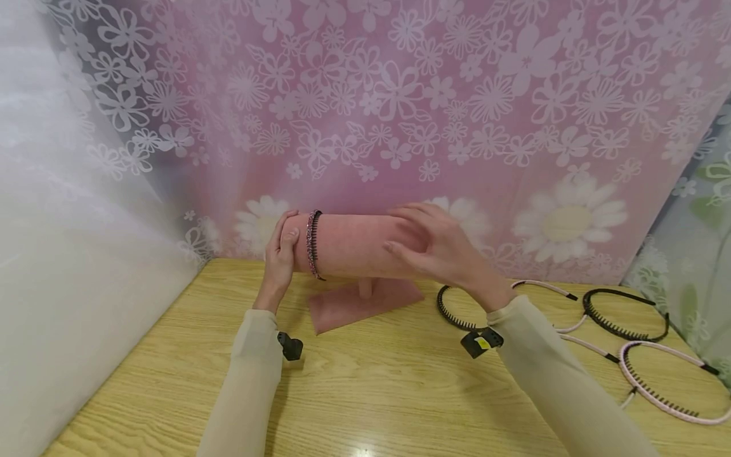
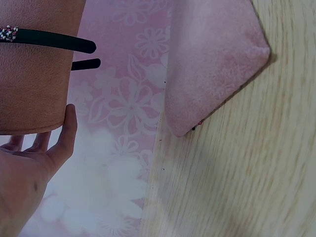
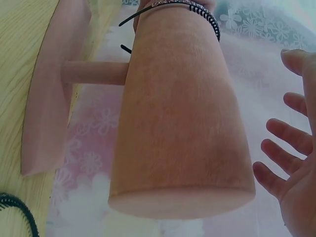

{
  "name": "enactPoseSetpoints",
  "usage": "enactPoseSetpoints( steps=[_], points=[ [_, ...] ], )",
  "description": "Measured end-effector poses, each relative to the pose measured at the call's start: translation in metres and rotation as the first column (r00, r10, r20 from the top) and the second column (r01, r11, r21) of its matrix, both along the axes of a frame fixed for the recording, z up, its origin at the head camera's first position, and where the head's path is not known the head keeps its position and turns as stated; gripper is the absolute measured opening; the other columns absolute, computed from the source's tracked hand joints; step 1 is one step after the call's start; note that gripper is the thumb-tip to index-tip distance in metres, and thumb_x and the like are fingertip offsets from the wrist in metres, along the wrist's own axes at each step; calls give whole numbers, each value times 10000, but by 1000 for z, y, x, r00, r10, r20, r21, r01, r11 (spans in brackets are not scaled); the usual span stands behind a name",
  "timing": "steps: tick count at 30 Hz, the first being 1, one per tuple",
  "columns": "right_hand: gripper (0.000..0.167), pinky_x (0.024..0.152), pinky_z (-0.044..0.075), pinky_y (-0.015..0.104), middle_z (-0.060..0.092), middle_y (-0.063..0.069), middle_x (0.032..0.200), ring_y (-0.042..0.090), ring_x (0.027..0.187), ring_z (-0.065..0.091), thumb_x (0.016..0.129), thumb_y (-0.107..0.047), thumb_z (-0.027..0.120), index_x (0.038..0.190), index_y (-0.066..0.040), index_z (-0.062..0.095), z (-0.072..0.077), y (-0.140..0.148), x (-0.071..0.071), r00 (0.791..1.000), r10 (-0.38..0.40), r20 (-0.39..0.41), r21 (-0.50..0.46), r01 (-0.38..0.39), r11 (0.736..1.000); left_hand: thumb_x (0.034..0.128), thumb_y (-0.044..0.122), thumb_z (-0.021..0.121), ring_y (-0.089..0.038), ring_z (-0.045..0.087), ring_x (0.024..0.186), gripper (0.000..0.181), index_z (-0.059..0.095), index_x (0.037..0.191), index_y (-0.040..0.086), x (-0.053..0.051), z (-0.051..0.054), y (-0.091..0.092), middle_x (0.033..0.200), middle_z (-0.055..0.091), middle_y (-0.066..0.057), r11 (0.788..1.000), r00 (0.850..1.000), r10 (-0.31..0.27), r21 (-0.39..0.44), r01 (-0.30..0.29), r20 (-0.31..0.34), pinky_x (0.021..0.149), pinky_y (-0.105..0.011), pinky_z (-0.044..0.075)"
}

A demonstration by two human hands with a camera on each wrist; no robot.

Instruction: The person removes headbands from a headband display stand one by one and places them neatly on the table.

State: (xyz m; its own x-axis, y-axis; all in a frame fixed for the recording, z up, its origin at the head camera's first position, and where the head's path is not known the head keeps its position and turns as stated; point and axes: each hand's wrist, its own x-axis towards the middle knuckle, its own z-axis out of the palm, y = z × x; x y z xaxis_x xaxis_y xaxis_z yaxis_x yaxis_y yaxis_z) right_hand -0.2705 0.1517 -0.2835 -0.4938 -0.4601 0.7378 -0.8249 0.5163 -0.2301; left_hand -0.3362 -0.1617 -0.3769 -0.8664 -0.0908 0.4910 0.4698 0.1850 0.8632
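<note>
A pink velvety headband stand (image 1: 354, 246) has a horizontal roll on a short post above a flat base (image 1: 342, 311). Around the roll's left part sits a dark toothed headband (image 1: 311, 244) with glittery stones; its dark ends (image 2: 81, 43) stick out below the roll. My left hand (image 1: 280, 254) holds the roll's left end, thumb in front and fingers curving around it. Beside the right end is my right hand (image 1: 442, 247), its fingers spread and loosely bent. The right wrist view shows a gap between these fingers (image 3: 289, 136) and the roll.
Several headbands lie on the wooden table (image 1: 365, 387) at the right, among them a black one (image 1: 613, 330) and a pale pink one (image 1: 657, 397). Another black toothed headband (image 1: 451, 317) is below my right wrist. A flowered pink curtain (image 1: 388, 114) hangs behind the stand.
</note>
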Motion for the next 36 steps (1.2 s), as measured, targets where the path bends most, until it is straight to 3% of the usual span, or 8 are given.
enactPoseSetpoints(
  steps=[4,9,12,18,22,29,36],
  points=[
    [489,1101,453,487,685,115,1312,284,1258,607,854,-286,805,1287,-88,693,3,-9,-3,1000,10,-21,6,-10,1000,1071,360,450,-296,582,1200,458,485,1518,264,9,9,3,1526,527,-68,1000,1000,0,1,-1,21,1015,-418,453],
    [493,1106,448,489,675,100,1326,276,1274,596,868,-328,796,1297,-111,689,4,-19,-7,1000,6,10,21,-6,1000,1071,326,437,-308,572,1217,463,486,1521,231,24,22,7,1533,517,-107,1000,1000,-1,-10,1,26,1032,-421,445],
    [496,1100,454,488,676,73,1337,264,1280,592,871,-370,785,1303,-144,691,3,-26,-9,999,-21,29,37,19,999,1073,322,432,-309,568,1228,462,485,1523,233,25,22,8,1537,513,-107,1000,1000,-2,-10,3,28,1043,-432,441],
    [495,1013,527,438,698,33,1315,243,1253,625,871,-442,758,1280,-168,711,0,-39,-11,996,-93,-6,69,93,993,1074,341,453,-300,569,1233,455,491,1516,240,10,10,3,1536,519,-71,1000,1000,-7,10,7,18,1050,-434,436],
    [497,1020,524,429,685,41,1332,242,1262,621,893,-443,743,1298,-157,698,0,-47,-13,995,-95,22,92,93,991,1070,397,450,-289,580,1211,472,486,1518,254,1,1,1,1523,532,-31,1000,1000,10,2,-10,6,1032,-437,443],
    [544,1138,431,446,613,38,1420,244,1347,537,931,-501,693,1374,-190,641,0,-57,-19,981,-131,142,155,108,982,1067,460,446,-279,602,1188,494,490,1512,250,-1,0,1,1501,553,-9,1000,1000,14,-16,-14,-18,1018,-456,465],
    [554,1175,381,452,596,26,1445,240,1382,503,970,-517,613,1429,-208,589,2,-68,-25,979,-160,128,261,122,958,1064,478,447,-230,603,1133,505,477,1523,268,1,0,0,1489,561,-8,1000,1000,10,-15,-10,-6,967,-378,475]
  ],
)
